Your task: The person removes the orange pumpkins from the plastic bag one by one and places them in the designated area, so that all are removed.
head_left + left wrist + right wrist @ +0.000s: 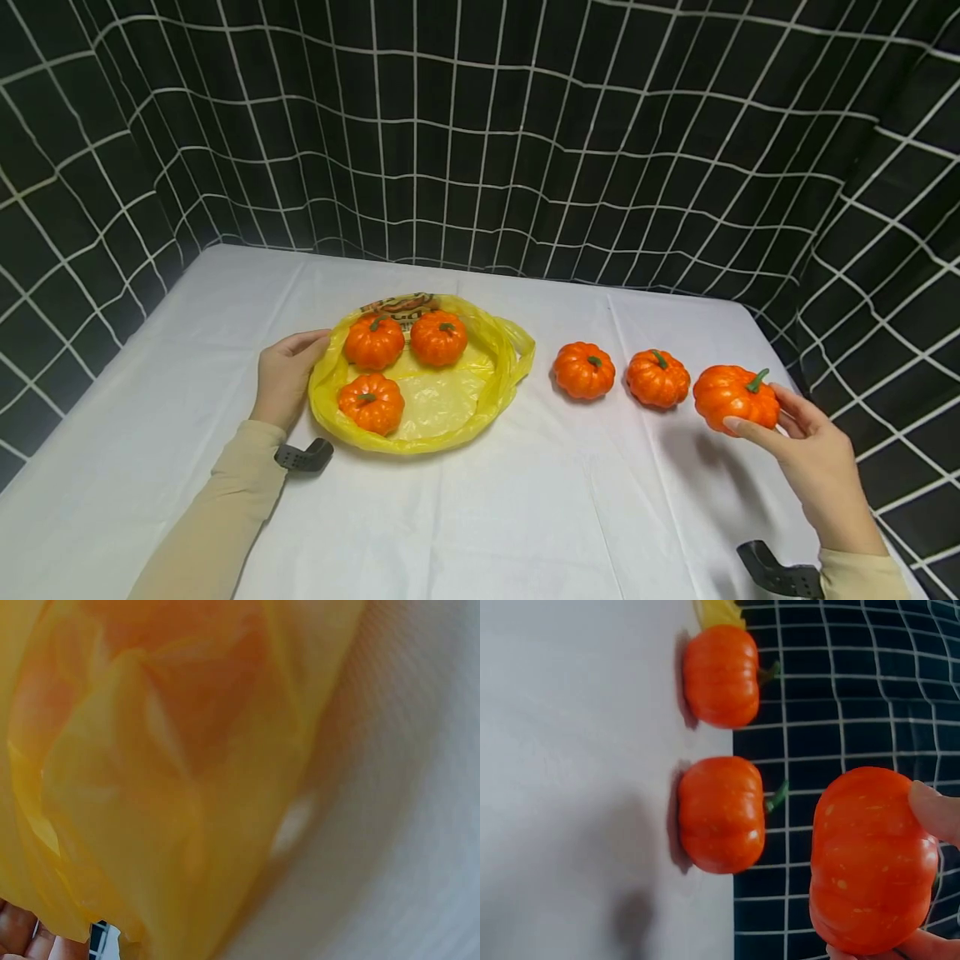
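Note:
My right hand holds a small orange pumpkin above the right part of the table, thumb on the near side. In the right wrist view this pumpkin hangs off the table, its green stem mostly hidden. At the left, my left hand grips the rim of an open yellow plastic bag. Three pumpkins lie inside the bag: one back left, one back right and one front left. Yellow plastic hides most of my left fingers from the wrist camera.
Two more pumpkins, one nearer the bag and one farther right, stand on the white-covered table. A bag handle sticks out toward them. Dark cloth with a white grid hangs behind and at both sides.

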Demonstrator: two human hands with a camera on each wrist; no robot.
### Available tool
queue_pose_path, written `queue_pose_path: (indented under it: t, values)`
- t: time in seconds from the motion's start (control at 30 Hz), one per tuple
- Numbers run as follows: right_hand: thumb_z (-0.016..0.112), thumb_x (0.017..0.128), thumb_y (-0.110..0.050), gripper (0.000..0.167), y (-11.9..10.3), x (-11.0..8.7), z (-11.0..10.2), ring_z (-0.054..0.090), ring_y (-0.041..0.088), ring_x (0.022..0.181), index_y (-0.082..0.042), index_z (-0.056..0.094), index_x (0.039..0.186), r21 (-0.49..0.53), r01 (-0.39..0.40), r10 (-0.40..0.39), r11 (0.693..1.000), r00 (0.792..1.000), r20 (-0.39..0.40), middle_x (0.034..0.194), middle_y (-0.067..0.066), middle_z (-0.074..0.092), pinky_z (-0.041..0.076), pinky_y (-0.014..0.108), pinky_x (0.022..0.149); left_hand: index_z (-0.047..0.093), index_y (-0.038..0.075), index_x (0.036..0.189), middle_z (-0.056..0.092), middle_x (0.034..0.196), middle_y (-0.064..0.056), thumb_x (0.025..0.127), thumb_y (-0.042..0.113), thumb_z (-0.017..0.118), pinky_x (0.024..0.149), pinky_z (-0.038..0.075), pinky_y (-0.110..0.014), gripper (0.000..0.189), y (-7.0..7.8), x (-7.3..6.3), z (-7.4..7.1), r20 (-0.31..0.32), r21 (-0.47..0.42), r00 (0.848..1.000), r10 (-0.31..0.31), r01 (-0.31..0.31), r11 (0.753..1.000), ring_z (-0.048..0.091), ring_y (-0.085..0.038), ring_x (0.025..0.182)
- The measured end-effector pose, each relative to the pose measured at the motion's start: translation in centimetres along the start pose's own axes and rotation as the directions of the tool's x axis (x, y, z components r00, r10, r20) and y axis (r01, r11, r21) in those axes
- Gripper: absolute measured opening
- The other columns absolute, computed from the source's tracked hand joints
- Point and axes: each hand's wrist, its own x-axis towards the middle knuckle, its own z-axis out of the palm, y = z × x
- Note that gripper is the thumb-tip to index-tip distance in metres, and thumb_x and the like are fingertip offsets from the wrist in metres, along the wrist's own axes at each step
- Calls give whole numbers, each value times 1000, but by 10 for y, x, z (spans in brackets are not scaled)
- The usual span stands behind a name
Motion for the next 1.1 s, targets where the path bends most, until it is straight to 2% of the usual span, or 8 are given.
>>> queue_pose_path:
  t: [0.1, 0.43, 0.77, 0.83, 0.9, 1.0, 1.03, 1.1]
  values:
    - [72, 88, -48, 95, -1, 6, -3, 22, 38, 151, -17, 17, 160, 27, 0, 0, 1000, 1000, -14, 164, 20, 18, 31, 63, 116, 66, 5, 127, 65, 131, -11, 97, 34, 64, 88, 54, -8, 41, 0, 0, 0, 3, 7, 1000, 2, -2, 1000, 61, 0, 106]
    - [70, 86, -54, 99, -1, 28, -10, 25, 40, 149, -15, 17, 160, 31, -28, 29, 999, 999, -22, 163, 23, 22, 32, 61, 117, 66, 5, 127, 64, 133, -13, 98, 35, 63, 89, 53, -8, 42, 1, 0, 0, 8, 17, 1000, -1, 1, 1000, 60, -1, 107]
    - [69, 90, -49, 97, 9, 51, -4, 29, 38, 144, -9, 14, 159, 75, -62, 64, 995, 998, -29, 162, 24, 24, 30, 60, 120, 66, 3, 125, 66, 129, -11, 98, 31, 63, 88, 54, -9, 40, -1, 2, 3, 1, -8, 1000, 13, -13, 1000, 61, -1, 105]
    - [69, 90, -48, 96, 12, 54, -2, 31, 37, 142, -9, 15, 159, 71, -72, 75, 995, 996, -40, 162, 23, 25, 33, 54, 121, 66, 3, 126, 66, 129, -12, 98, 32, 63, 88, 54, -9, 40, -1, 2, 2, 2, -6, 1000, 14, -13, 1000, 62, -1, 105]
    - [68, 91, -47, 94, 15, 58, -1, 33, 36, 139, -10, 16, 159, 56, -76, 79, 996, 996, -47, 161, 23, 27, 40, 39, 119, 66, 3, 126, 66, 129, -12, 98, 32, 64, 88, 54, -9, 41, -1, 2, 2, 3, -1, 1000, 11, -11, 1000, 61, -1, 105]
    - [69, 90, -46, 93, 18, 62, 1, 38, 32, 135, -10, 18, 159, 35, -71, 73, 997, 996, -58, 160, 23, 30, 48, 16, 105, 66, 4, 126, 66, 129, -11, 97, 33, 64, 88, 54, -9, 41, 0, 1, 1, -1, 2, 1000, 5, -5, 1000, 61, -1, 105]
    - [69, 90, -46, 93, 20, 64, 1, 39, 31, 135, -10, 19, 159, 30, -72, 73, 997, 995, -62, 160, 23, 31, 48, 12, 102, 66, 4, 126, 66, 129, -11, 97, 33, 64, 88, 54, -9, 41, 0, 1, 1, -1, 5, 1000, 4, -4, 1000, 61, 0, 105]
    - [69, 90, -45, 92, 22, 67, 2, 39, 30, 135, -10, 19, 159, 45, -77, 80, 996, 994, -71, 160, 21, 30, 47, 16, 106, 66, 4, 126, 66, 129, -12, 98, 32, 64, 88, 54, -9, 40, -1, 1, 1, -1, 6, 1000, 2, -2, 1000, 61, 0, 105]
